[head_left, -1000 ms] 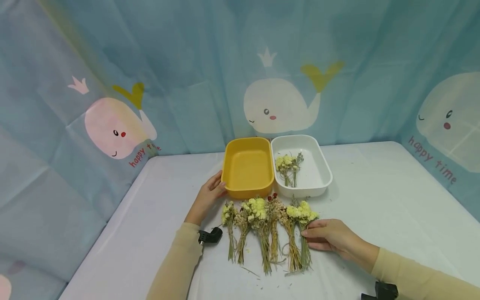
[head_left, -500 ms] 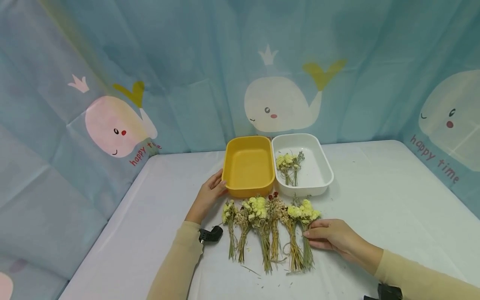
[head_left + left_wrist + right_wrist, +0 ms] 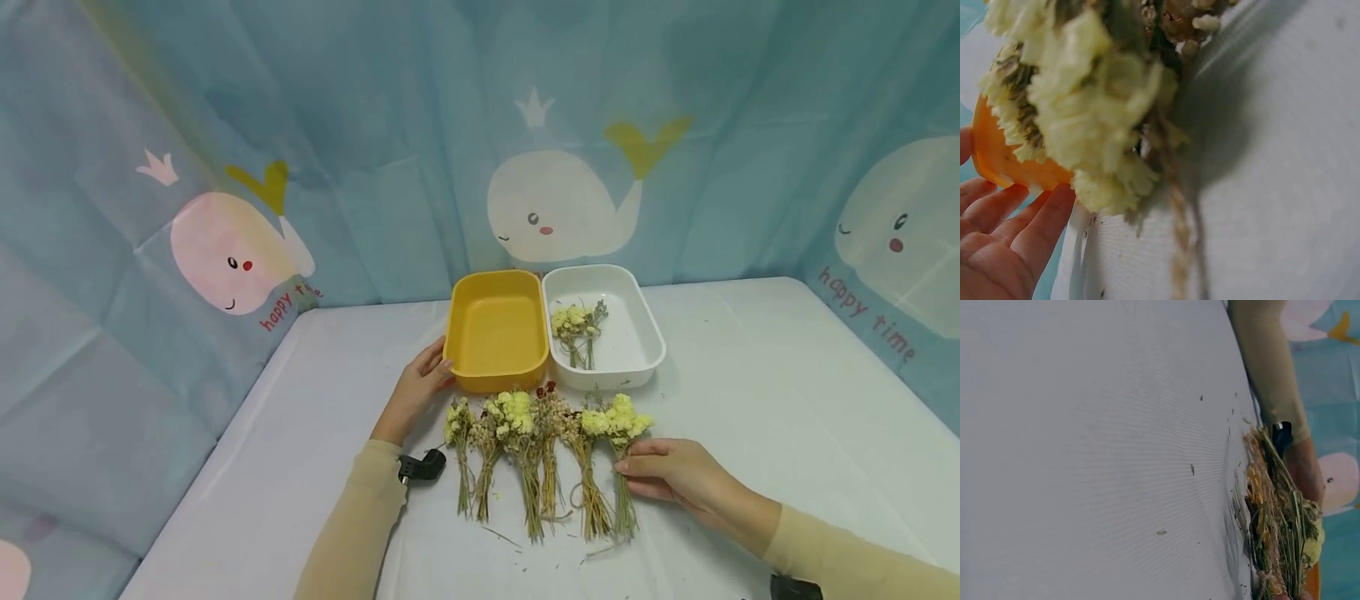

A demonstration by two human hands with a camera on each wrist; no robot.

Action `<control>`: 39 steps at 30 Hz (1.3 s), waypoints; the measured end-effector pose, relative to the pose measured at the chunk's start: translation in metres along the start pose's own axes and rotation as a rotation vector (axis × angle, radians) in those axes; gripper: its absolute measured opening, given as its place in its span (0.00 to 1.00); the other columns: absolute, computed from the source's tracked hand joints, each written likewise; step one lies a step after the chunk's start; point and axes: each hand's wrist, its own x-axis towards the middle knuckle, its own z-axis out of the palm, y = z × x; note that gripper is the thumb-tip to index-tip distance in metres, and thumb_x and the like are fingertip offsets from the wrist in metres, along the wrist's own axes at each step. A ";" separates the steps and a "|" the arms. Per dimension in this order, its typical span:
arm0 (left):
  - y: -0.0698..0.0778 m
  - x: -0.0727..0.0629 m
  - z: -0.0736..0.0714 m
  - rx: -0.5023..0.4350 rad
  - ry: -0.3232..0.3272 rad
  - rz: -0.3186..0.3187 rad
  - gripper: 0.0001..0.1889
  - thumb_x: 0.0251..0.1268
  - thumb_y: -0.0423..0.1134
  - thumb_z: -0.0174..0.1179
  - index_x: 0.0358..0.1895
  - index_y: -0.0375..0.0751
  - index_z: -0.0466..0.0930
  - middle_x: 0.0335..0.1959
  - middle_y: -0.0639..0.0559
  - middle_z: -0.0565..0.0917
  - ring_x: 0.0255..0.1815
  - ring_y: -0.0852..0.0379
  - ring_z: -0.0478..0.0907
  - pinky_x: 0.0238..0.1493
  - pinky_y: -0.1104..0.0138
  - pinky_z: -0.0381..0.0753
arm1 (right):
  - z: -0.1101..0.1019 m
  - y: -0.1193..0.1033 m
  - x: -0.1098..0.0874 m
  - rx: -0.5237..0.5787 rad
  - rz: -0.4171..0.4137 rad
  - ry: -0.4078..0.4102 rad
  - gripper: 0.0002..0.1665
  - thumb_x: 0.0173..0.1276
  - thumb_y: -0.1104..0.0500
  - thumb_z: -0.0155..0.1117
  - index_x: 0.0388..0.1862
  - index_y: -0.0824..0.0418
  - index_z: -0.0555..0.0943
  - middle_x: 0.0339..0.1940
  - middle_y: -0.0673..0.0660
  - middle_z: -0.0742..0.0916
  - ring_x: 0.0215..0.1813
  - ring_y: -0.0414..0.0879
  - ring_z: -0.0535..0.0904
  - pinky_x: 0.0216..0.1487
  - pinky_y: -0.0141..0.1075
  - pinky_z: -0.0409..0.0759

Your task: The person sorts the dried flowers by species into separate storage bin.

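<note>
My right hand (image 3: pixel 678 475) pinches the stems of a dried flower bunch (image 3: pixel 625 467) with pale yellow heads, at the right end of a row of bunches. In the right wrist view only its fingertips (image 3: pixel 1291 597) show, by the green stems (image 3: pixel 1294 537). My left hand (image 3: pixel 416 387) touches the left side of a yellow tub (image 3: pixel 498 379), its fingers fairly straight. The left wrist view has those fingers (image 3: pixel 1041 231) against the orange-yellow wall (image 3: pixel 1016 165), with blurred yellow flowers (image 3: pixel 1091 94) in front.
Several more dried bunches (image 3: pixel 525 475), tied with twine, lie in front of the tubs. A white tub (image 3: pixel 626 379) stands right beside the yellow one, holding small yellow and grey bunches (image 3: pixel 577 333). Stem crumbs (image 3: pixel 501 537) litter the white tabletop. A whale-print curtain (image 3: pixel 390 225) hangs behind.
My right hand has drawn the yellow-headed bunch slightly to the right, widening its gap from the neighbouring stems. The left hand stays at the yellow tub.
</note>
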 end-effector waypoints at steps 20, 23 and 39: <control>0.002 -0.001 0.001 -0.017 0.001 0.006 0.32 0.78 0.44 0.52 0.80 0.49 0.53 0.79 0.48 0.60 0.77 0.48 0.64 0.71 0.55 0.76 | 0.000 -0.017 -0.013 -0.103 -0.049 0.050 0.45 0.68 0.59 0.68 0.70 0.85 0.58 0.56 0.66 0.86 0.47 0.39 0.87 0.51 0.32 0.88; 0.000 -0.001 0.002 -0.013 0.008 0.003 0.32 0.78 0.45 0.53 0.80 0.51 0.53 0.79 0.50 0.61 0.76 0.49 0.65 0.71 0.56 0.76 | 0.000 -0.022 -0.012 -0.099 -0.053 0.049 0.45 0.68 0.58 0.68 0.70 0.85 0.59 0.54 0.65 0.87 0.46 0.38 0.87 0.51 0.32 0.88; 0.000 -0.001 0.000 -0.018 0.006 -0.007 0.32 0.77 0.45 0.53 0.80 0.50 0.53 0.79 0.48 0.60 0.76 0.48 0.65 0.71 0.57 0.77 | 0.004 -0.064 0.000 -0.077 -0.113 0.043 0.35 0.69 0.60 0.67 0.66 0.80 0.67 0.42 0.49 0.89 0.44 0.36 0.87 0.51 0.31 0.88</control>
